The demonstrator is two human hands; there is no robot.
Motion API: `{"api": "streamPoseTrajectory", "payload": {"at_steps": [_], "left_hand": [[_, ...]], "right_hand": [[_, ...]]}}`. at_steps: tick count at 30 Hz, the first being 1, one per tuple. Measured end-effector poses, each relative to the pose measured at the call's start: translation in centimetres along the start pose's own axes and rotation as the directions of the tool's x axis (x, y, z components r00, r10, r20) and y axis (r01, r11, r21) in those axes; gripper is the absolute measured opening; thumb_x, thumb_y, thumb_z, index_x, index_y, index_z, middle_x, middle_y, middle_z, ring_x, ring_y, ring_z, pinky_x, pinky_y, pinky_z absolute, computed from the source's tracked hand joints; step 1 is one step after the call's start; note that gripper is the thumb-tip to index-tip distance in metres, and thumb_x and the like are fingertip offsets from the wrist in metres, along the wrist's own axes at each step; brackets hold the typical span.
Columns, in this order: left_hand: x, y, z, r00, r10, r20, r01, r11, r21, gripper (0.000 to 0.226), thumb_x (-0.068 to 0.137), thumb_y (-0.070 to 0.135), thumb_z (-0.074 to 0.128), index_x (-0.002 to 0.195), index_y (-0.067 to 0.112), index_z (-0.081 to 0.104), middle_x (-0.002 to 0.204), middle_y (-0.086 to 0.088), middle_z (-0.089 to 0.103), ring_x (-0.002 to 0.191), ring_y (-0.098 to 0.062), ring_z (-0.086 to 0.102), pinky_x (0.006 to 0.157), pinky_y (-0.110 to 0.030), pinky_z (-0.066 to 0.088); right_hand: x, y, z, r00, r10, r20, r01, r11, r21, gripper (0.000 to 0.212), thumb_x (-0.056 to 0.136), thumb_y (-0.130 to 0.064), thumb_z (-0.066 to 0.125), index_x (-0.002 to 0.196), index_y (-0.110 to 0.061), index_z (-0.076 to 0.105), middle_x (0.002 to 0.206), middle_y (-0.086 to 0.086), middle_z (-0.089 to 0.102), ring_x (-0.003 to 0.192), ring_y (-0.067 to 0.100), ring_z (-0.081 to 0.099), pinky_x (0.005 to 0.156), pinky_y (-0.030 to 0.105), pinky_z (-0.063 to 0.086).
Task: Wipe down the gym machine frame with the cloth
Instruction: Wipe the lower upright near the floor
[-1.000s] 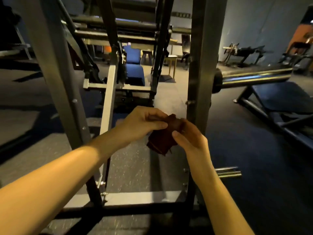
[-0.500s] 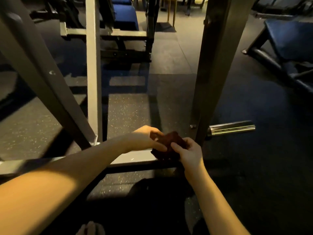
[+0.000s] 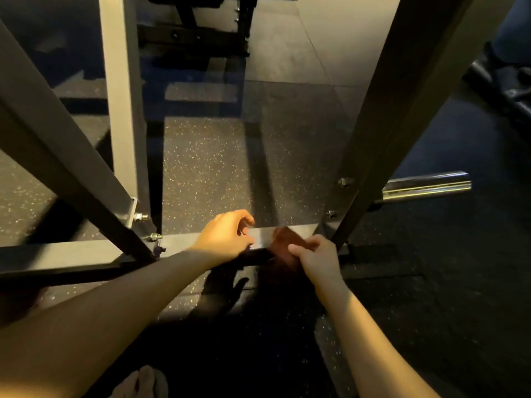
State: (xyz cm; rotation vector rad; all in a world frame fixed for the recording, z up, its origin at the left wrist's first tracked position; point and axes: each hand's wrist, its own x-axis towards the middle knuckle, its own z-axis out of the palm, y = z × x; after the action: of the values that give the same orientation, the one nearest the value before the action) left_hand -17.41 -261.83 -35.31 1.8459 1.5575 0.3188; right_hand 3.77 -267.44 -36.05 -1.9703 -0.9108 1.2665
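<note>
Cloth [image 3: 283, 239], dark red: bunched in the curled fingers of the right hand [image 3: 317, 258], lay on the low crossbar [image 3: 86, 249] beside the right upright [image 3: 388, 133], the bar's long axis running leftward past the left hand [image 3: 224, 237], loosely curled and empty.

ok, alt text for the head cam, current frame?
A right hand grips a dark red cloth against the low horizontal bar of a gym machine frame, beside a slanted upright. The left hand hangs just left of the cloth, fingers loosely curled, holding nothing; speckled rubber floor below.
</note>
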Motion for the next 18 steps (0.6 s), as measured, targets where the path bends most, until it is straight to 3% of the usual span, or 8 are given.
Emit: {"api": "streamPoseTrajectory", "payload": {"at_steps": [3, 5, 8, 11, 14, 16, 18], "left_hand": [[-0.1, -2.5, 0.4, 0.998, 0.029, -0.059, -0.015, 0.974, 0.226, 0.038, 0.089, 0.036, 0.075, 0.124, 0.026, 0.064, 0.116, 0.007, 0.063, 0.113, -0.017, 0.056, 0.096, -0.036, 0.048], [-0.2, -4.1, 0.9, 0.994, 0.048, -0.098, -0.017, 0.954, 0.298, 0.046, 0.09, 0.042, 0.074, 0.13, 0.023, 0.064, 0.124, 0.004, 0.061, 0.119, -0.019, 0.052, 0.099, -0.036, 0.044], [0.0, -6.1, 1.7, 0.988, 0.044, -0.145, 0.017, 0.919, 0.395, 0.056, 0.085, 0.052, 0.076, 0.13, 0.02, 0.066, 0.127, 0.002, 0.062, 0.12, -0.022, 0.05, 0.099, -0.039, 0.04], [0.1, -7.7, 2.6, 0.987, 0.019, -0.161, 0.053, 0.9, 0.432, 0.066, 0.08, 0.057, 0.078, 0.132, 0.019, 0.064, 0.133, 0.002, 0.062, 0.125, -0.024, 0.047, 0.1, -0.041, 0.037], [0.0, -8.4, 3.3, 0.988, -0.002, -0.155, 0.075, 0.884, 0.462, 0.071, 0.081, 0.058, 0.077, 0.138, 0.019, 0.06, 0.139, 0.004, 0.06, 0.128, -0.023, 0.044, 0.103, -0.04, 0.033], [0.1, -8.7, 3.5, 0.981, 0.011, -0.193, 0.083, 0.878, 0.472, 0.066, 0.082, 0.056, 0.077, 0.136, 0.02, 0.063, 0.137, 0.005, 0.062, 0.126, -0.022, 0.046, 0.101, -0.04, 0.031], [0.3, -9.0, 3.6, 0.975, 0.022, -0.22, 0.087, 0.877, 0.473, 0.056, 0.082, 0.053, 0.079, 0.126, 0.02, 0.069, 0.13, 0.005, 0.066, 0.121, -0.023, 0.048, 0.098, -0.039, 0.032]], "right_hand": [[1.4, 1.4, 0.0, 0.953, -0.109, -0.283, 0.072, 0.988, -0.139, 0.021, 0.093, -0.021, 0.07, 0.109, -0.028, 0.058, 0.107, -0.011, 0.061, 0.106, 0.01, 0.062, 0.098, 0.034, 0.05], [2.8, 2.1, 0.9, 0.91, -0.262, -0.32, 0.127, 0.913, -0.387, 0.031, 0.096, -0.022, 0.067, 0.126, -0.026, 0.058, 0.121, -0.007, 0.063, 0.119, 0.015, 0.06, 0.104, 0.039, 0.05], [5.1, 3.1, 2.5, 0.899, -0.347, -0.266, 0.116, 0.775, -0.621, 0.034, 0.095, -0.02, 0.065, 0.129, -0.02, 0.061, 0.129, 0.0, 0.059, 0.123, 0.019, 0.059, 0.104, 0.043, 0.052], [6.0, 3.8, 4.4, 0.907, -0.375, -0.191, 0.157, 0.724, -0.672, 0.032, 0.096, -0.022, 0.063, 0.128, -0.021, 0.062, 0.135, 0.001, 0.054, 0.125, 0.02, 0.055, 0.107, 0.04, 0.05], [4.9, 4.3, 7.3, 0.86, -0.511, -0.006, 0.353, 0.603, -0.715, 0.025, 0.101, -0.022, 0.054, 0.124, -0.019, 0.061, 0.129, 0.003, 0.051, 0.115, 0.021, 0.056, 0.094, 0.036, 0.053], [4.5, 4.5, 8.1, 0.826, -0.554, 0.105, 0.437, 0.511, -0.74, 0.025, 0.102, -0.021, 0.051, 0.124, -0.017, 0.061, 0.128, 0.005, 0.05, 0.111, 0.024, 0.056, 0.087, 0.037, 0.054], [5.0, 4.3, 6.4, 0.841, -0.523, 0.14, 0.421, 0.469, -0.776, 0.028, 0.102, -0.023, 0.051, 0.128, -0.018, 0.061, 0.13, 0.005, 0.052, 0.112, 0.024, 0.057, 0.089, 0.037, 0.052]]}}
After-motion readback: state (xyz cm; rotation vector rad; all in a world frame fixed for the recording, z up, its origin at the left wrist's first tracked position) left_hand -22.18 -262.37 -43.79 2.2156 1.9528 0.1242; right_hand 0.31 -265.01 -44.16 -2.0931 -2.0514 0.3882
